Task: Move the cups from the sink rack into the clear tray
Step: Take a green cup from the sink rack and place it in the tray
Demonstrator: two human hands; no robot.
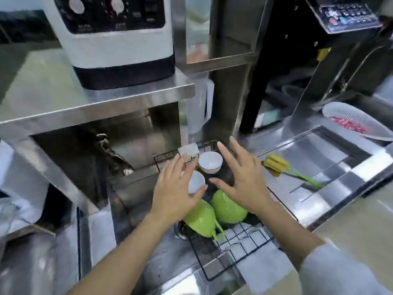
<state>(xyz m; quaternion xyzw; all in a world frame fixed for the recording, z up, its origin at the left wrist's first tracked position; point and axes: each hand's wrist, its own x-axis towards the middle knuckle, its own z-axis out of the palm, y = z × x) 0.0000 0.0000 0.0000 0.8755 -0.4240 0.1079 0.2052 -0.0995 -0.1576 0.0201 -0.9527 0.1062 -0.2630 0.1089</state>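
Observation:
A black wire sink rack (244, 235) lies over the sink and holds several cups. Two white cups stand upright: one (210, 161) toward the back, another (195, 181) partly under my left hand (176, 192). Two green cups lie tipped over nearer me, one (202, 220) with its handle pointing toward me, the other (228, 207) partly under my right hand (244, 179). Both hands hover over the cups with fingers spread and nothing in them. A small clear item (188, 149) rests on the rack's far edge. I see no clear tray.
A steel shelf (95, 103) with a white-and-black machine (119, 39) overhangs the left. A tap (110, 152) sits beneath the shelf. A yellow brush with a green handle (285, 167) lies on the counter right of the rack. A white colander (359, 121) stands at far right.

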